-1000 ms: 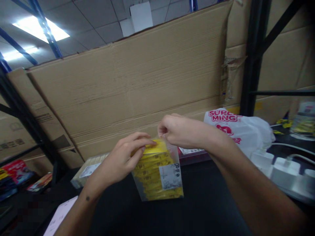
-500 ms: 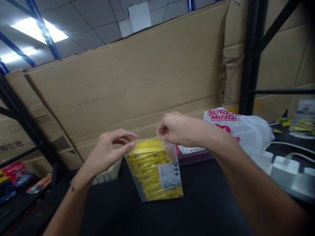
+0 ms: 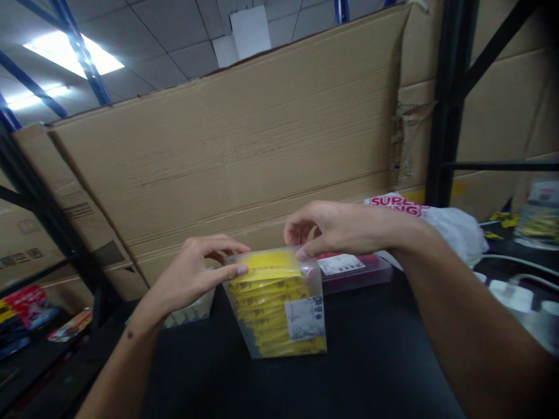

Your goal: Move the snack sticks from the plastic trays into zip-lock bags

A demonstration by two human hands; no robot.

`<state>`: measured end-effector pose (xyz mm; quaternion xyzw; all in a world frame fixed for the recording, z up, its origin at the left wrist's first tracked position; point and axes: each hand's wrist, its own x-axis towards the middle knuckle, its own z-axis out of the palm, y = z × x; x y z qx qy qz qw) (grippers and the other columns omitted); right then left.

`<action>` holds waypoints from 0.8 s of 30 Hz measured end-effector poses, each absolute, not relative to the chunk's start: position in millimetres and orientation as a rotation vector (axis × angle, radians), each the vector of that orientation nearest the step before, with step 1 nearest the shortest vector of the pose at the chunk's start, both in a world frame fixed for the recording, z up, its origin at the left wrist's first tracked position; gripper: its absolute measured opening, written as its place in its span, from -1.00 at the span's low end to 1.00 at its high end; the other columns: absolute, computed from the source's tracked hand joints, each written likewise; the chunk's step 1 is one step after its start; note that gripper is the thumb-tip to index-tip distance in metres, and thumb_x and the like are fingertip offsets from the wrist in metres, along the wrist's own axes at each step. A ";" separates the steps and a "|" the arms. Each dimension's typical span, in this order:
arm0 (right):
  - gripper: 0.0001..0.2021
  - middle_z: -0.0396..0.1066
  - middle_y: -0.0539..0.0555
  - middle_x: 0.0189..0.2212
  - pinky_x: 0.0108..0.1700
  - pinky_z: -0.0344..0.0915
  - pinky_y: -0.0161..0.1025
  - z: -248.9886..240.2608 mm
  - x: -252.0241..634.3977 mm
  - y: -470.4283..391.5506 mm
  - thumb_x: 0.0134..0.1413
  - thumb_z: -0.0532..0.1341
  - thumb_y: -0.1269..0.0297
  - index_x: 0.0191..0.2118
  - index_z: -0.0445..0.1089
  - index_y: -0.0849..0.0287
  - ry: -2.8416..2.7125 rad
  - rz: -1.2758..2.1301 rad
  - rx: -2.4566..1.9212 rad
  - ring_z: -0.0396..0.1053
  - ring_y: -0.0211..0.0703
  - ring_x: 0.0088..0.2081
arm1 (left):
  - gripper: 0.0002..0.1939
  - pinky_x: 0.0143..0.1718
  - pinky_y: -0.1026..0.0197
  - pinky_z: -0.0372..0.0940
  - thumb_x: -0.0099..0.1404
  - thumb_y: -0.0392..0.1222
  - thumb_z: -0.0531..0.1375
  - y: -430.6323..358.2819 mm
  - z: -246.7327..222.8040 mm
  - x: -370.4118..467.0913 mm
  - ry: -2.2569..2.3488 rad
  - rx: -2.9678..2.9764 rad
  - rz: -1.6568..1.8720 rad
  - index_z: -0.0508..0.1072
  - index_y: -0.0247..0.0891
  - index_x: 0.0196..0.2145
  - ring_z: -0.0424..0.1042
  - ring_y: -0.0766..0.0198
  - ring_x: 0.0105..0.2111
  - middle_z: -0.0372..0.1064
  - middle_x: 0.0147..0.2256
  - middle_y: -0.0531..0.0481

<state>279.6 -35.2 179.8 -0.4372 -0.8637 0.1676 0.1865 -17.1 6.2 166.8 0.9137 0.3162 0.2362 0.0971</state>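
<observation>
A clear plastic box (image 3: 244,331) full of stacked yellow packets (image 3: 271,317) stands upright on the black tabletop. It has a white printed label (image 3: 304,318) on its front right. My left hand (image 3: 196,270) grips the box's top left edge, its thumb in front and its fingers partly hidden behind the rim. At the top right corner is my right hand (image 3: 325,230), fingers curled and thumb touching the rim.
Behind the box on the right lies a flat clear case with red contents (image 3: 358,273). A white plastic bag (image 3: 458,230) and white plugs with cables (image 3: 510,294) are further right. Another clear box (image 3: 190,314) sits behind my left wrist. Cardboard (image 3: 244,145) walls the back.
My right hand has shifted slightly right along the box's top, and its fingers have loosened somewhat. My left hand has edged right over the rim. The box stays in place.
</observation>
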 end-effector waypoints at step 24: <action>-0.73 0.58 0.04 -0.23 -0.27 0.27 -0.25 181.4 269.8 -42.0 -0.03 0.43 0.22 -0.15 0.59 0.12 -2.400 0.266 -1.412 0.49 -0.07 -0.21 | -0.61 -0.06 0.08 0.47 0.37 0.07 0.28 6.1 166.8 -16.8 0.980 2.733 0.673 0.63 -0.16 0.05 0.59 0.06 -0.06 0.60 0.01 -0.10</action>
